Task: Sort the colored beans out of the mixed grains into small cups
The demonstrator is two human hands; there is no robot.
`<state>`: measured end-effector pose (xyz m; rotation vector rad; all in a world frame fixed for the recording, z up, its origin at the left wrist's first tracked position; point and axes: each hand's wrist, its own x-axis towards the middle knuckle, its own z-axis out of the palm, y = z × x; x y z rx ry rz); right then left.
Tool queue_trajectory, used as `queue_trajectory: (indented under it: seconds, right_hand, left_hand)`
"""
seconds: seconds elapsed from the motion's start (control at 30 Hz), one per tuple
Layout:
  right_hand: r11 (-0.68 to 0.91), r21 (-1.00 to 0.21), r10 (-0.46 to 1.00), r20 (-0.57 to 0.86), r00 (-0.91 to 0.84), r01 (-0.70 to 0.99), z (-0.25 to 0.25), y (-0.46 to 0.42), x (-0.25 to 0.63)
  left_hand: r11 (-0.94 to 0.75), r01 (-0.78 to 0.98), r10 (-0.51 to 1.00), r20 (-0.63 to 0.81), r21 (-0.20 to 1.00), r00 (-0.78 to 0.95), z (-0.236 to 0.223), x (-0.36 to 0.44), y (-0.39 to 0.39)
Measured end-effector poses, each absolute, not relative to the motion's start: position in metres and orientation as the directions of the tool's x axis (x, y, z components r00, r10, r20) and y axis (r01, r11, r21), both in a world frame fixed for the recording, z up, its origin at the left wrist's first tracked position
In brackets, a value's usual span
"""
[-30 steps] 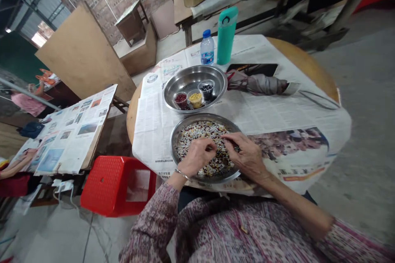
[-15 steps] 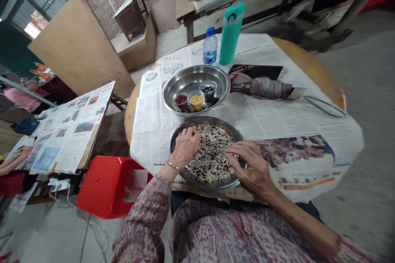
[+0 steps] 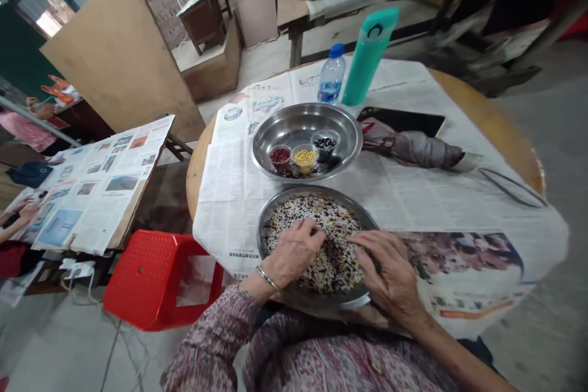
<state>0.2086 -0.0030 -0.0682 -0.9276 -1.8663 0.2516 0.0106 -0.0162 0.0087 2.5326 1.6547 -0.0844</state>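
Note:
A steel basin (image 3: 263, 211) in front of me holds a spread of mixed white, dark red, black and yellow grains and beans (image 3: 316, 211). Over its middle is my left hand (image 3: 296, 251), fingers bent together at the beans; what they pinch, if anything, is hidden. My right hand (image 3: 390, 269) reaches over the basin's right side, fingers stretched and thumb apart, fingertips close to the beans. Behind stands a second steel basin (image 3: 303, 119) with three small clear cups: red beans (image 3: 280, 156), yellow beans (image 3: 304, 158) and black beans (image 3: 325, 144).
Newspaper (image 3: 225, 196) covers the round table. At the back are a water bottle (image 3: 331, 76) and a teal flask (image 3: 370, 58); a folded umbrella (image 3: 413, 146) and a dark phone (image 3: 407, 119) lie right. A red stool (image 3: 142, 278) stands left, near another person's arms (image 3: 18, 223).
My left hand has moved right, from the basin's left side to over the middle of the beans, its fingers closer together. My right hand stays at the right side. The view has shifted slightly.

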Motion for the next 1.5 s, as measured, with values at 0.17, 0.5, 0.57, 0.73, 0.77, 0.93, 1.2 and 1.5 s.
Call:
queue_trajectory:
  seconds: [0.17, 0.5, 0.57, 0.73, 0.77, 0.93, 1.2, 1.5]
  right_hand:
    - [0.679, -0.541, 0.698, 0.685, -0.209, 0.496, -0.069, -0.003, 0.208]
    - [0.696, -0.53, 0.683, 0.697, -0.219, 0.485, -0.072, 0.002, 0.207]
    - [0.704, -0.521, 0.67, 0.711, -0.211, 0.483, -0.072, 0.002, 0.207]
    - [0.705, -0.524, 0.667, 0.719, -0.195, 0.477, -0.072, 0.002, 0.205]
    - [0.706, -0.523, 0.666, 0.72, -0.196, 0.478, -0.072, 0.002, 0.205]
    - [0.708, -0.516, 0.659, 0.729, -0.187, 0.482, -0.071, 0.003, 0.204]
    - [0.668, -0.576, 0.703, 0.696, -0.145, 0.472, -0.068, 0.001, 0.203]
    - [0.67, -0.571, 0.702, 0.695, -0.154, 0.474, -0.064, 0.0, 0.203]
  left_hand:
    - [-0.122, 0.989, 0.976, -0.168, 0.087, 0.136, 0.013, -0.01, -0.029]
    - [-0.15, 0.928, 0.981, 0.168, 0.34, 0.097, 0.037, -0.022, 0.019]
    - [-0.108, 0.94, 0.964, 0.267, 0.325, 0.018, 0.047, -0.032, 0.052]
    - [-0.017, 0.984, 0.975, 0.22, 0.18, -0.024, 0.059, -0.049, 0.12]
    - [-0.008, 0.988, 0.983, 0.184, 0.156, -0.021, 0.059, -0.051, 0.128]
    - [-0.04, 0.992, 0.992, 0.127, 0.117, 0.025, 0.056, -0.054, 0.152]
    - [-0.077, 0.992, 0.989, 0.132, 0.098, 0.064, 0.046, -0.057, 0.157]
    - [-0.146, 0.966, 0.959, 0.27, 0.212, 0.086, 0.062, -0.046, 0.107]
